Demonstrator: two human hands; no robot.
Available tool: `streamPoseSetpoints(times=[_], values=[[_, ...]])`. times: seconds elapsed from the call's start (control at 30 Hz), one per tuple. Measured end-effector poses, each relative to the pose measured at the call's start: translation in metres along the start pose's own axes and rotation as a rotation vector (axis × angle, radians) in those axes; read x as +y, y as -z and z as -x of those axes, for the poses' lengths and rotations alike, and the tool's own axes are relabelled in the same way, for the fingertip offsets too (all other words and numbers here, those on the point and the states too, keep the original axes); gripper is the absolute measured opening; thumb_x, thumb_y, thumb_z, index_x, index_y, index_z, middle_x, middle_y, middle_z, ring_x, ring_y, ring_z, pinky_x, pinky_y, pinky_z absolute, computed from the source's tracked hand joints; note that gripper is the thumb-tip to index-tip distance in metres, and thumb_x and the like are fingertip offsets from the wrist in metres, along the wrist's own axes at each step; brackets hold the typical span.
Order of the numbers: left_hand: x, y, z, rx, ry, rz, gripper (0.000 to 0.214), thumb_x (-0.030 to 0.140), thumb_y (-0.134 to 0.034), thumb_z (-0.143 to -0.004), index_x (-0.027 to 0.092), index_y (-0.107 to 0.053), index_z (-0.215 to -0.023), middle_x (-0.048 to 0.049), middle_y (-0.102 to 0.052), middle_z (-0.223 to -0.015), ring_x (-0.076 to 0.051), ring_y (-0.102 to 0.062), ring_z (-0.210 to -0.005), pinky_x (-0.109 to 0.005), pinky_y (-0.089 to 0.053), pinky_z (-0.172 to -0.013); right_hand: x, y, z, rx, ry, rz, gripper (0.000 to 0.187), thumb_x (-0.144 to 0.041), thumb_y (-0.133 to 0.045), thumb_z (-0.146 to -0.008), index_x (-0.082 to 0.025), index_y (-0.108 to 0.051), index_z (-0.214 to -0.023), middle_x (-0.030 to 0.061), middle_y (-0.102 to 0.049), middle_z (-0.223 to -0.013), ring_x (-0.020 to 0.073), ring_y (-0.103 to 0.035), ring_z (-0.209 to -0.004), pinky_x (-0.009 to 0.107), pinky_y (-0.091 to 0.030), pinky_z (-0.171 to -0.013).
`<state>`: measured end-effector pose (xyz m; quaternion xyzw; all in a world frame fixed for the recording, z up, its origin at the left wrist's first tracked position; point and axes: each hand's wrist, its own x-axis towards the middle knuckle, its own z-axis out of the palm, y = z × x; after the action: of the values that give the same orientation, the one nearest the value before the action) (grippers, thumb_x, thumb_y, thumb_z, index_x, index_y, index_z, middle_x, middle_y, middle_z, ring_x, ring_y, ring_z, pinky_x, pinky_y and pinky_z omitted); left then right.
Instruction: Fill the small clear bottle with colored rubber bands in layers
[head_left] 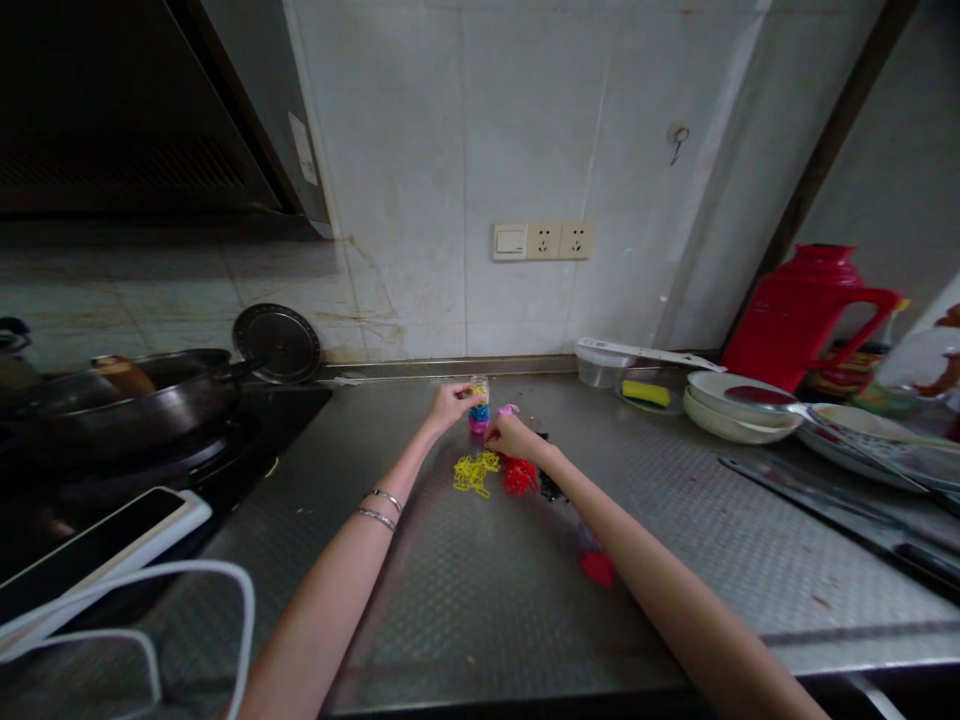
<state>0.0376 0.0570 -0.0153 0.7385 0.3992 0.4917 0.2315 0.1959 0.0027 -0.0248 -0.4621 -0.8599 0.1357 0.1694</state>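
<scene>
Fingers of the left hand (448, 406) gripped the small jar (478, 413) near its top, presumably to steady it upright on the counter (450, 600). Right hand (513, 439) hung low, just right of and nearer than the jar; could not tell whether its fingertips held anything. Yellow bands (474, 474), red bands (519, 477) and black bands (551, 488) lay left to right on the near side, likely grouped to keep colours apart.
</scene>
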Motion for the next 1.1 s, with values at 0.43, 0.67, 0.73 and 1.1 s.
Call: streamPoseSetpoints(times=[0.43, 0.67, 0.73, 1.1], values=[[0.009, 0.002, 0.002, -0.019, 0.022, 0.027, 0.038, 0.037, -0.065, -0.061, 0.01, -0.067, -0.089, -0.0082, -0.067, -0.08, -0.015, -0.056, -0.067, -0.026, -0.041, -0.061, 0.006, 0.006, 0.004, -0.065, 0.178, -0.166, 0.026, -0.007, -0.048, -0.062, -0.011, -0.068, -0.078, 0.0037, -0.066, -0.07, 0.0107, -0.054, -0.059, 0.02, -0.041, -0.058], [0.007, 0.001, 0.002, -0.009, 0.026, 0.024, 0.04, 0.037, -0.064, -0.061, 0.01, -0.067, -0.09, -0.0083, -0.067, -0.079, -0.016, -0.056, -0.067, -0.026, -0.041, -0.061, 0.0, 0.019, 0.012, -0.093, 0.122, -0.131, 0.025, -0.011, -0.053, -0.061, -0.013, -0.067, -0.082, 0.0033, -0.066, -0.078, 0.0121, -0.057, -0.068, 0.02, -0.042, -0.065], [0.006, 0.001, 0.002, -0.01, 0.023, 0.027, 0.04, 0.037, -0.064, -0.061, 0.01, -0.066, -0.091, -0.0078, -0.067, -0.078, -0.016, -0.056, -0.068, -0.026, -0.041, -0.062, -0.002, 0.02, 0.015, -0.104, 0.118, -0.116, 0.024, -0.012, -0.055, -0.06, -0.013, -0.067, -0.081, 0.0033, -0.066, -0.08, 0.0126, -0.056, -0.071, 0.02, -0.042, -0.067], [0.012, 0.002, 0.003, -0.006, 0.047, 0.039, 0.038, 0.036, -0.065, -0.06, 0.011, -0.067, -0.089, -0.0078, -0.067, -0.079, -0.016, -0.056, -0.071, -0.027, -0.042, -0.064, -0.009, 0.003, 0.013, -0.099, 0.136, 0.04, 0.029, -0.017, -0.061, -0.055, -0.012, -0.063, -0.083, 0.0042, -0.062, -0.076, 0.0118, -0.05, -0.064, 0.019, -0.037, -0.056]])
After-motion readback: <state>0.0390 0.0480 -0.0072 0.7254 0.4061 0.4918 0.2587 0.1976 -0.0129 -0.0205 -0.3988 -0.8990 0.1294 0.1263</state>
